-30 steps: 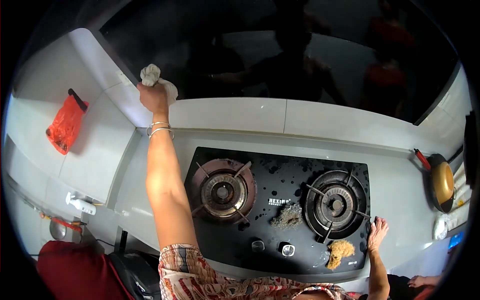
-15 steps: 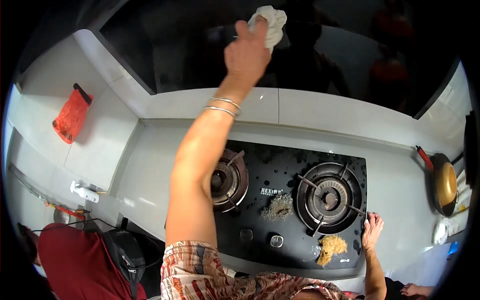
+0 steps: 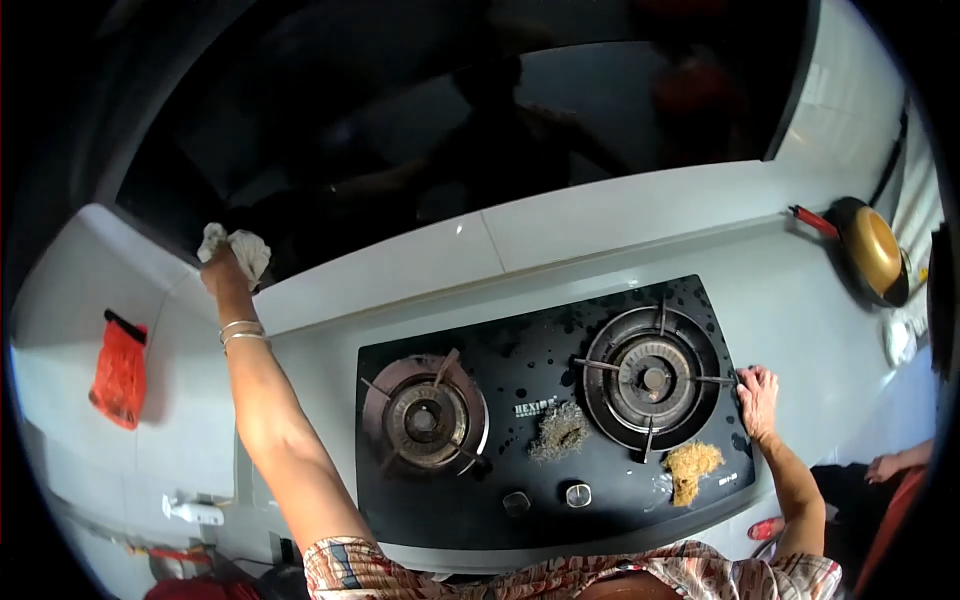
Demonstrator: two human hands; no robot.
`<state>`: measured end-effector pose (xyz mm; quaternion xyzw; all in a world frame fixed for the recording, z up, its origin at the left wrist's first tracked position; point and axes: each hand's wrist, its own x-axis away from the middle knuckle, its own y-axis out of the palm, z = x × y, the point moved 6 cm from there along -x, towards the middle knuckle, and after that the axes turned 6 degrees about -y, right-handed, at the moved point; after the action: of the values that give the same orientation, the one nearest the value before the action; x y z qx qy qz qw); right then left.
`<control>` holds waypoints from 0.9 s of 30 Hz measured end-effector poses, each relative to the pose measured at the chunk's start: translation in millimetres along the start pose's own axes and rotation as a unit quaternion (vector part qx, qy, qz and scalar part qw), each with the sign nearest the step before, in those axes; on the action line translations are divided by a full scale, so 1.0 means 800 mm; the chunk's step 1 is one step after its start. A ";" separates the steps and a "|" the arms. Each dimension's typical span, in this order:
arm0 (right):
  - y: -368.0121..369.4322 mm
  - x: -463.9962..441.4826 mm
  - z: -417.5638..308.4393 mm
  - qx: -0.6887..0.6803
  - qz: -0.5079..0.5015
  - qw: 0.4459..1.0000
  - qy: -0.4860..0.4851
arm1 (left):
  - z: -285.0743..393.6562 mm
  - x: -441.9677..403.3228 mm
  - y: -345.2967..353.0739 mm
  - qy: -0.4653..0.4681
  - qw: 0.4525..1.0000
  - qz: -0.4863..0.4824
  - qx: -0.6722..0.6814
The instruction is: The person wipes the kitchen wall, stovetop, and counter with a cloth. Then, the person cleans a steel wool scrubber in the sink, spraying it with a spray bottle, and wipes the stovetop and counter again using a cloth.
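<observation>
My left hand (image 3: 226,272) reaches far to the left, closed on a crumpled white cloth (image 3: 250,252). The cloth is pressed against the lower left corner of a glossy black panel (image 3: 400,140) above the counter. On the right, my right hand (image 3: 758,400) rests with its fingers laid at the right edge of a black gas hob (image 3: 530,350). The hob has two burners, a left burner (image 3: 424,418) and a right burner (image 3: 652,380), and water drops on its glass. A grey steel wool pad (image 3: 560,433) and a yellowish fibrous scrubber (image 3: 692,470) lie on it.
A frying pan (image 3: 872,250) with a red handle stands at the far right. A red bag (image 3: 120,378) hangs on the left wall, above a white spray bottle (image 3: 194,512). Another person's hand (image 3: 884,468) shows at lower right; dark red clothing (image 3: 200,590) is at lower left.
My left hand has carried the cloth from the upper middle of the black panel down to its lower left corner. The view has turned. My right hand stays at the hob's edge.
</observation>
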<state>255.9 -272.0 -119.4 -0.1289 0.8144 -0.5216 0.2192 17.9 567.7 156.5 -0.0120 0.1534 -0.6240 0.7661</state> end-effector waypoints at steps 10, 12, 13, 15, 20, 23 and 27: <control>-0.003 -0.005 0.002 -0.019 -0.013 1.000 -0.014 | 0.222 0.261 0.084 0.326 0.944 -0.001 -0.040; 0.000 -0.004 0.008 -0.013 -0.012 1.000 -0.014 | 0.239 0.316 0.101 0.325 0.945 -0.035 -0.022; -0.001 -0.003 0.008 -0.013 -0.002 1.000 -0.026 | 0.247 0.336 0.107 0.340 0.936 -0.002 -0.093; -0.001 -0.003 0.010 -0.036 -0.011 0.999 -0.024 | 0.260 0.366 0.127 0.388 0.909 0.036 -0.150; -0.005 -0.003 0.014 -0.065 -0.011 0.998 -0.018 | 0.290 0.558 0.192 0.602 0.791 0.040 -0.102; -0.004 -0.003 0.019 -0.078 -0.010 0.997 -0.022 | 0.322 0.665 0.221 0.559 0.816 -0.047 -0.140; -0.006 -0.003 0.023 -0.093 0.018 0.995 -0.036 | 0.347 0.761 0.258 0.559 0.809 -0.088 -0.156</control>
<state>266.9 -287.7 -121.2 -0.1527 0.8532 -0.4343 0.2452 389.9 -19.0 243.8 0.2058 0.6489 -0.5554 0.4775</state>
